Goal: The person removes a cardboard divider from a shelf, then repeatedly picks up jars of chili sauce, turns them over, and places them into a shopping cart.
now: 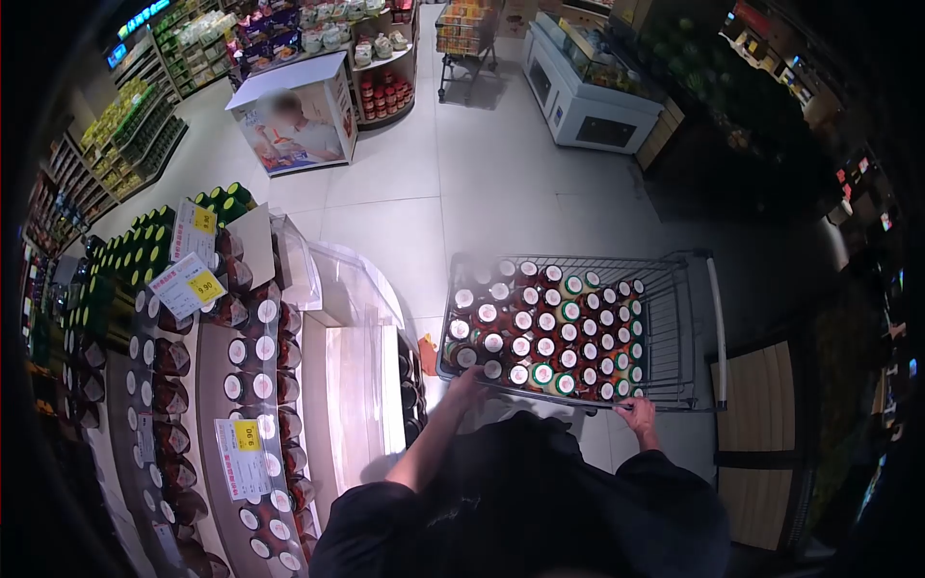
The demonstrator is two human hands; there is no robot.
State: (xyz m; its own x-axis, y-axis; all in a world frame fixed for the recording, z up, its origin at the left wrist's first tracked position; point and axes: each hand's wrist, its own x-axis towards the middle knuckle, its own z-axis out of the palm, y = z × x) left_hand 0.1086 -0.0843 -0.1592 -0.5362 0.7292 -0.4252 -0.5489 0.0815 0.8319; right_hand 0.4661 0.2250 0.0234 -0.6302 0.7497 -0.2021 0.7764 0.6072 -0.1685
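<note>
A metal shopping cart (667, 318) stands crosswise in front of me, filled with rows of jars (546, 321) that have white lids, some ringed in green. My left hand (466, 387) is at the cart's near left corner, by the closest jars; its fingertips are too small to tell what they hold. Farther right, my right hand (637, 416) is closed on the cart's near rim. The cart's handle bar (718, 332) is at its right end, away from both hands.
Tiered shelves of jars (255, 385) with price cards (241, 458) rise on the left, beside a pale wooden shelf (361, 405). Wooden crates (756, 400) stand at right. Ahead are a promotional counter (299, 120), a white display case (597, 106) and another cart (467, 39).
</note>
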